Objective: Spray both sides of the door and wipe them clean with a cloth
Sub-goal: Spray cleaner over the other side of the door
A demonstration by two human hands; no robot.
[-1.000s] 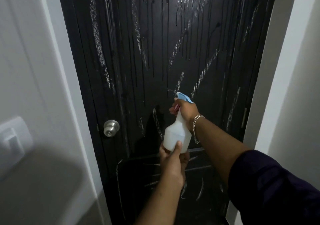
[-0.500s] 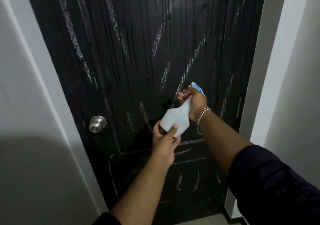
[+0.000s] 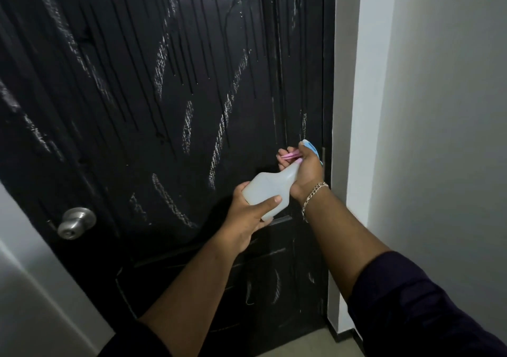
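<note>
A black panelled door (image 3: pixel 164 109) fills most of the view, streaked with chalky white marks and wet drip lines running down it. A translucent white spray bottle (image 3: pixel 270 189) with a blue head and pink trigger is tilted, its nozzle close to the door's right side. My right hand (image 3: pixel 304 168) grips the bottle's neck with fingers on the trigger. My left hand (image 3: pixel 247 214) cups the bottle's base from below, thumb across its side. No cloth is in view.
A round silver doorknob (image 3: pixel 75 222) sits at the door's left edge. White door frame (image 3: pixel 345 137) and grey wall (image 3: pixel 439 137) stand to the right, with more white wall at the lower left. A strip of tan floor (image 3: pixel 315 343) shows below.
Both hands and the bottle have shifted to the right side of the door, and the bottle has tilted from upright to slanted. The view has swung right and down.
</note>
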